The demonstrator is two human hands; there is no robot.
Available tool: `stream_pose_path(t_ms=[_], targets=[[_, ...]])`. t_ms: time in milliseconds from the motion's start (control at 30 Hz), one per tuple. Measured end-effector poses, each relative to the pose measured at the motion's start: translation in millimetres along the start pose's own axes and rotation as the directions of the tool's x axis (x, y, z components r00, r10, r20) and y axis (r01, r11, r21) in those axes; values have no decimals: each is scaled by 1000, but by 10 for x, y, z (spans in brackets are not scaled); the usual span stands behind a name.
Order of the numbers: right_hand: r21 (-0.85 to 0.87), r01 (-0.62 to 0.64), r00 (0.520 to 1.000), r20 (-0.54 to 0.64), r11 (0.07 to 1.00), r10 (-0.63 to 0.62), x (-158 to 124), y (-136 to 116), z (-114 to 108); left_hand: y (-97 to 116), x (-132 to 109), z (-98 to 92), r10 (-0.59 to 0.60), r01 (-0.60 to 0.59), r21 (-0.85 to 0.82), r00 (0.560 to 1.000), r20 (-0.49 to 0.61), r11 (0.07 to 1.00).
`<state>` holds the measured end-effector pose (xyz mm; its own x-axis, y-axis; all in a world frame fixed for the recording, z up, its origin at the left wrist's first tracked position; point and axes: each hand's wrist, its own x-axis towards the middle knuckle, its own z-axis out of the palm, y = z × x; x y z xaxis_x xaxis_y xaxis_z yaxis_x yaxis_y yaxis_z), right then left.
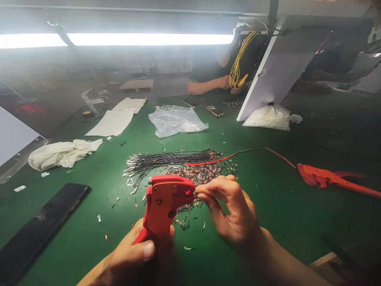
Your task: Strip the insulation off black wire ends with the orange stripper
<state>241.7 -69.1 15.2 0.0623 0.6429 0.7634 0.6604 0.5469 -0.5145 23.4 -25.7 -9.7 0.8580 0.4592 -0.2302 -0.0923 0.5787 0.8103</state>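
My left hand [139,248] is wrapped round the handle of a red and orange wire stripper [162,200], held upright with its jaws to the right. Thumb and fingertips of my right hand [232,202] pinch a thin black wire [197,193], whose end is at the stripper's jaws. Whether the jaws are closed on it I cannot tell. Behind the stripper lies a bundle of black wires [166,159] with metal terminals at the left ends. A heap of copper and black scraps [199,173] lies just in front of the bundle.
A black phone [44,230] lies at left, near a white cloth [64,155]. Further back are paper sheets [114,121], a clear plastic bag [177,121] and a slanted white panel [268,67]. An orange-handled tool [324,176] lies right. Across the table, a person's hands [228,82] hold yellow cable.
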Motion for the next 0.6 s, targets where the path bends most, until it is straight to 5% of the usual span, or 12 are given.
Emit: stream_pose_path(t_ms=[333,600], targets=[[4,37,999,-17,999,-37,28,-8,-19,-38,-33,-69,-37,36,-9,996,-77,999],[12,30,1000,-6,999,-29,32,-15,-34,-6,-25,-69,-79,80,3,996,-39,997]])
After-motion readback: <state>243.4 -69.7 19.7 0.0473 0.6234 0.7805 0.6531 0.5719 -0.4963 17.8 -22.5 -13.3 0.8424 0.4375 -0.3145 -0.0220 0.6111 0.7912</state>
